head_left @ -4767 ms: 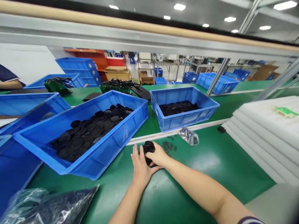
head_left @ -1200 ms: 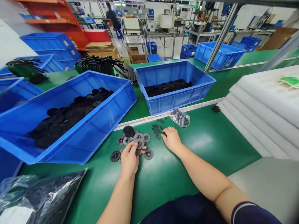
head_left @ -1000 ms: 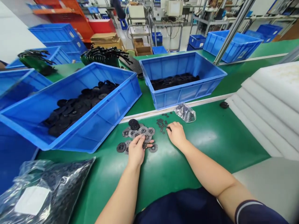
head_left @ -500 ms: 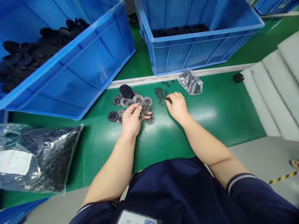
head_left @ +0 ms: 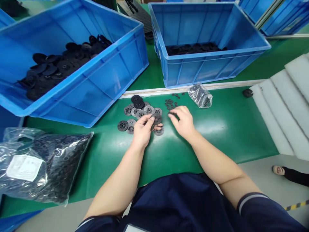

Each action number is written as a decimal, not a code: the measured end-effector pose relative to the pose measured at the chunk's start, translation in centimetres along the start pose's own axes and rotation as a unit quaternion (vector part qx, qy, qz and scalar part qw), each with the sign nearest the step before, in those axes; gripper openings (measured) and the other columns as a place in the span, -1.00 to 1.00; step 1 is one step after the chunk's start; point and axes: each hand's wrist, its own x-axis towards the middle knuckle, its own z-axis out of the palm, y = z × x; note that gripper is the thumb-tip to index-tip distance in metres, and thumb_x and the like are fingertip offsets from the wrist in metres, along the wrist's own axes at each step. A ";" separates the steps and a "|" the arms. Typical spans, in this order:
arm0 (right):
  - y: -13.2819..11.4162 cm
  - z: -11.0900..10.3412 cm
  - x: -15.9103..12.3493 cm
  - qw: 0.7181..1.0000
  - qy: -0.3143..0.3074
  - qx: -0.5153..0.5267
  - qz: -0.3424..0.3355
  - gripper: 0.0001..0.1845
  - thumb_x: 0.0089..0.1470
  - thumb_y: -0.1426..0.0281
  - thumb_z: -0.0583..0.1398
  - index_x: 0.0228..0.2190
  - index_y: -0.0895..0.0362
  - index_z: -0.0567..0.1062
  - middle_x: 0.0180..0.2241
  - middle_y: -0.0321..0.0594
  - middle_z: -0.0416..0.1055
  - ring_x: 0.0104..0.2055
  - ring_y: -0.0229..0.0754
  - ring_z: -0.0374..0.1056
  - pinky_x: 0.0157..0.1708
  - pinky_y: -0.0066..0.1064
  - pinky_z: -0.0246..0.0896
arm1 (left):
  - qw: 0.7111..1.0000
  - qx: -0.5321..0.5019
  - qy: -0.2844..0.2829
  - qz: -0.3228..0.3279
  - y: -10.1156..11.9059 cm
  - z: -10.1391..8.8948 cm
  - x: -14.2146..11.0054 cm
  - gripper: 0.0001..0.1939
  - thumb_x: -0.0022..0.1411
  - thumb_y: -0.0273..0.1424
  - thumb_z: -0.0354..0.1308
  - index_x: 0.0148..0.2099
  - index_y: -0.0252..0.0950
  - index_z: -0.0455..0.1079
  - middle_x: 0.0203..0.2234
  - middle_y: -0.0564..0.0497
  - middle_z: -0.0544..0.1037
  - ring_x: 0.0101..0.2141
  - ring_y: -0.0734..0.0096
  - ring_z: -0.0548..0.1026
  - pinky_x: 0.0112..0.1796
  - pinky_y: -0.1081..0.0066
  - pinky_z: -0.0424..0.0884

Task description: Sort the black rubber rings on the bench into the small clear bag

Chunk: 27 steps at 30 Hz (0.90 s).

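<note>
- Head view, and here's the left hand pinching a black disc at the edge of the disc pile, apparently lifted to keep it clear of the others.
- Right hand just right of the pile, fingers curled beside the small black rings; can't tell if it's holding one.
- Behind the pile, a blue crate of discs sits within easy reach on the green desk.

No words can be read on the white label on the plastic bag.
</note>
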 end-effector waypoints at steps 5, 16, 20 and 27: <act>-2.5 1.7 -1.2 0.995 -0.037 0.055 -0.074 -0.76 0.32 0.32 0.10 -0.17 0.06 0.58 -0.24 -0.13 0.46 -0.13 -0.09 0.31 -0.04 -0.18 0.26 | 0.999 0.004 -0.039 -0.016 -0.1 0.3 -0.4 -0.56 0.00 -0.13 0.42 -0.18 -0.34 0.49 -0.49 0.02 0.59 -0.49 0.30 0.60 -0.44 0.32 0.60; 0.4 0.0 -0.6 0.999 0.001 0.043 0.012 -0.80 0.21 0.32 0.24 -0.15 0.11 0.57 -0.23 -0.15 0.47 -0.16 -0.13 0.37 -0.06 -0.28 0.30 | 0.996 0.050 0.049 0.058 0.9 -0.5 0.1 -0.70 0.04 -0.26 0.37 -0.31 -0.32 0.37 -0.59 0.05 0.55 -0.57 0.37 0.57 -0.50 0.45 0.52; 1.9 -0.5 -0.2 0.996 -0.037 -0.031 0.081 -0.83 0.13 0.37 0.30 -0.20 0.14 0.58 -0.26 -0.15 0.47 -0.18 -0.11 0.38 -0.10 -0.28 0.29 | 0.975 0.122 0.118 0.142 1.7 -0.9 0.0 -0.78 0.11 -0.34 0.26 -0.29 -0.25 0.26 -0.43 0.04 0.56 -0.46 0.31 0.61 -0.46 0.39 0.54; 1.1 0.4 0.1 0.987 -0.083 -0.117 0.077 -0.88 0.19 0.37 0.25 -0.24 0.12 0.58 -0.22 -0.09 0.48 -0.11 -0.03 0.36 -0.04 -0.21 0.22 | 0.845 0.490 -0.019 0.213 1.7 -1.7 -1.2 -0.86 0.17 -0.34 0.21 -0.19 -0.21 0.42 -0.33 -0.05 0.55 -0.28 0.17 0.53 -0.17 0.24 0.43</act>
